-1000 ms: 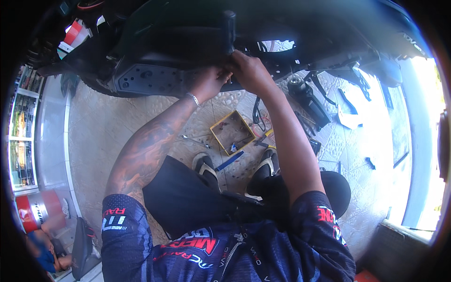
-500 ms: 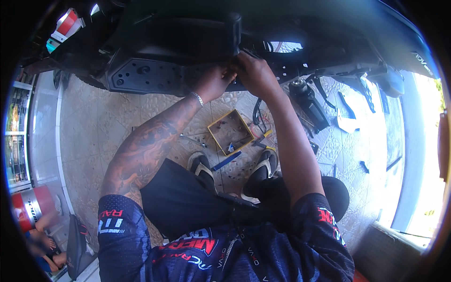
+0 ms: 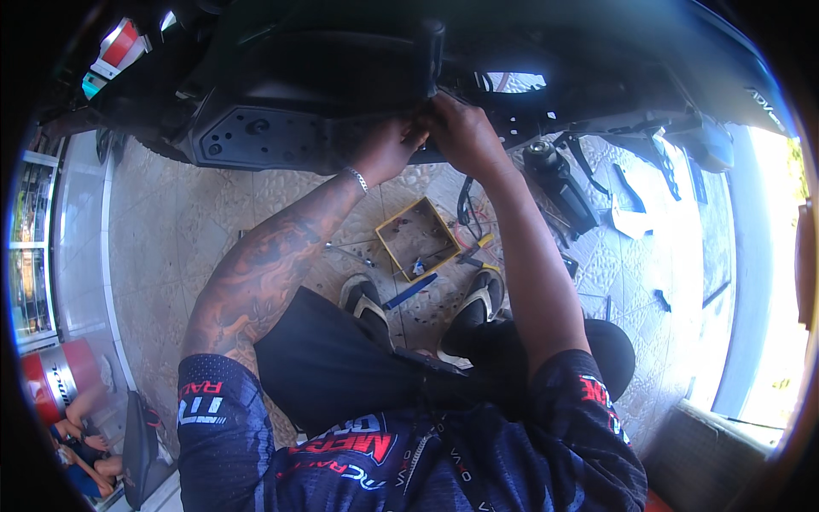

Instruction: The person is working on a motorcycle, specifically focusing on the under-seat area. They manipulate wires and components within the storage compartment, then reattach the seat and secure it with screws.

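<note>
My left hand and my right hand meet at the lower side of a dark motor scooter. The fingers of both are bent and close together, and whatever lies between them is hidden. Just above my right hand, a dark upright peg sticks up from the scooter's side. To the left of my hands stretches a grey footboard panel with several round holes. My left wrist, with a silver bracelet, is in front of the panel's lower edge.
Below my hands a yellow-rimmed box holds small parts. Around it lie a blue bar, yellow-handled pliers and a metal wrench. Black scooter parts rest on the tiles to the right. Another person sits at the lower left.
Both hands stay at the same spot beneath the upright peg. Only a very slight shift of the view shows.
</note>
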Demonstrator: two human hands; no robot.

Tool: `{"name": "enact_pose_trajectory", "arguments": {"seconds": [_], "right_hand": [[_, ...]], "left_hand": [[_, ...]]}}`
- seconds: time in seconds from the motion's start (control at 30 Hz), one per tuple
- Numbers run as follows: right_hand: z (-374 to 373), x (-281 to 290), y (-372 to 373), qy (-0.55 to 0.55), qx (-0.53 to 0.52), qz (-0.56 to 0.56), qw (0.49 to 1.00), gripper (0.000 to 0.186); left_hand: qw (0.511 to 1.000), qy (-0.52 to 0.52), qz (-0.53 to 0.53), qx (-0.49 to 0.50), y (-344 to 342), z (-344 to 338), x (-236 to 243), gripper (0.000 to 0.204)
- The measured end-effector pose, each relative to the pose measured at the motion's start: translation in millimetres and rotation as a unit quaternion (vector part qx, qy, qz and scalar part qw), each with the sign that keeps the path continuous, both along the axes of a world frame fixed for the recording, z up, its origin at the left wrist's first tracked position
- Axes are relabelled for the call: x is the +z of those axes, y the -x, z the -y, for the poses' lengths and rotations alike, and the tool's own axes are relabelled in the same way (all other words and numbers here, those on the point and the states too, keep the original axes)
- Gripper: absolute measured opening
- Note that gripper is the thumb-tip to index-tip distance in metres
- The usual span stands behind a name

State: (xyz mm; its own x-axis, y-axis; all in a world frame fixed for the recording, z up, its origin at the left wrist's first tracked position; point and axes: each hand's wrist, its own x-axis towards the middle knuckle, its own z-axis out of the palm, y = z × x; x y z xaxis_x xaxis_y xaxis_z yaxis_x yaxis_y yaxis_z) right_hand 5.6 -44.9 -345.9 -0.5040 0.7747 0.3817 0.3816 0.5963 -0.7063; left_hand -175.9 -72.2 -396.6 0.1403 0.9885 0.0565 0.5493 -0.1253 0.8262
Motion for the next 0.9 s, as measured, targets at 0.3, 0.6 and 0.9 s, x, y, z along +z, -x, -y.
{"name": "enact_pose_trajectory", "arguments": {"seconds": [0.3, 0.6, 0.9], "right_hand": [[0, -3, 0, -0.010, -0.005, -0.005, 1.000, 0.011], [2, -6, 8, 0.004, -0.049, -0.001, 0.999, 0.014], [-3, -12, 6, -0.027, 0.000, -0.016, 1.000, 0.018]], "left_hand": [[1.000, -0.024, 0.005, 0.013, -2, 0, -9, 0.013], [0.999, -0.033, -0.026, 0.012, -2, 3, -10, 0.009], [0.999, -0.041, -0.027, -0.003, -1, 3, -9, 0.011]]}}
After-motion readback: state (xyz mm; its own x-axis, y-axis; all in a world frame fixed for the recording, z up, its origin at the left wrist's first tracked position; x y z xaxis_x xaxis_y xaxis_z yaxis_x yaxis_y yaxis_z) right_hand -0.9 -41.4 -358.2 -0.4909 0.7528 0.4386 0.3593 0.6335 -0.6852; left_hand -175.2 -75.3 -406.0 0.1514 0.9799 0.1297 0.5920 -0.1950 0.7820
